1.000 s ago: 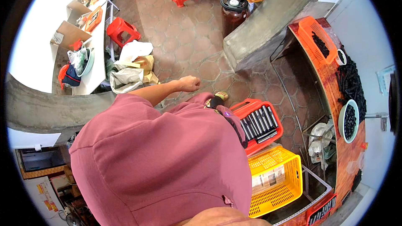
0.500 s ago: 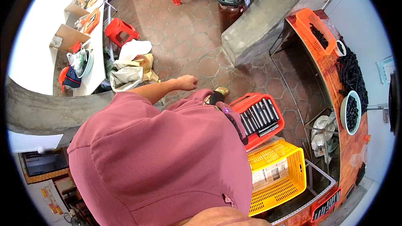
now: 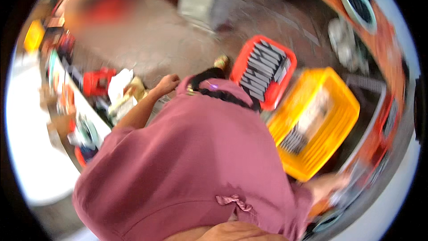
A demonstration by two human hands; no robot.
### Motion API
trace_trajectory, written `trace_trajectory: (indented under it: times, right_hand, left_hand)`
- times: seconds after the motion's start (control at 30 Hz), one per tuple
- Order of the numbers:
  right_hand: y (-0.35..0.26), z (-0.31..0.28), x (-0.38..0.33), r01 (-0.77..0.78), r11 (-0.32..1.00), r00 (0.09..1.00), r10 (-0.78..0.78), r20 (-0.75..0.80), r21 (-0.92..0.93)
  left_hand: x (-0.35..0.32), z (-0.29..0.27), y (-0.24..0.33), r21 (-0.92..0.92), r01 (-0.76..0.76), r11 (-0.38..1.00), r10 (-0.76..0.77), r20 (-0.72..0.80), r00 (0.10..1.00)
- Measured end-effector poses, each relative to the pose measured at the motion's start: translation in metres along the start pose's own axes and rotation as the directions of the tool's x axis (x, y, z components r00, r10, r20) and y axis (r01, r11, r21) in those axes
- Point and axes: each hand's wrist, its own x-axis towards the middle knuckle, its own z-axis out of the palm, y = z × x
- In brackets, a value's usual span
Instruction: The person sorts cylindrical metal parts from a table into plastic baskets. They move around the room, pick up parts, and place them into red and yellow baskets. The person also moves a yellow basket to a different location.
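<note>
Reader: State of the 2 hands?
Legend: Left hand (image 3: pixel 168 84), loosely curled; right hand (image 3: pixel 335 184), blurred—grip unclear—beside yellow crate (image 3: pixel 303 169).
Reader: Hazard?
Legend: Careless backswing could knock crate askew.

The bare right hand (image 3: pixel 334 184) is blurred, its grip obscured; the orange wood-patterned surface (image 3: pixel 387 47) is cut off above.

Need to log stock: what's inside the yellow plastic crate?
The yellow plastic crate holds a blurred paper sheet and a row of grey rods near it. Whatever lies under either is hidden; the pink shirt covers part of the crate's left side.
</note>
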Motion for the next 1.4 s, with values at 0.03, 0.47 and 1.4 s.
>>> trace_trajectory:
  times: [0.03, 0.47, 1.4]
  right_hand:
    - [-0.006, -0.014, 0.001, 0.004, 0.999, 0.999, -0.002, -0.054, 0.034]
    - [0.116, 0.033, -0.188, 0.118, 0.672, 0.993, -0.079, 0.088, -0.731]
    - [0.248, -0.017, -0.276, -0.559, 0.821, 0.707, 0.544, -0.452, 0.115]
  left_hand:
    - [0.019, -0.011, -0.014, -0.036, -0.060, 0.998, 0.060, -0.010, 0.998]
    - [0.199, -0.087, 0.015, 0.116, -0.216, 0.970, 0.161, 0.364, 0.917]
    - [0.202, 0.067, 0.434, -0.100, -0.535, 0.839, 0.527, 0.397, 0.752]
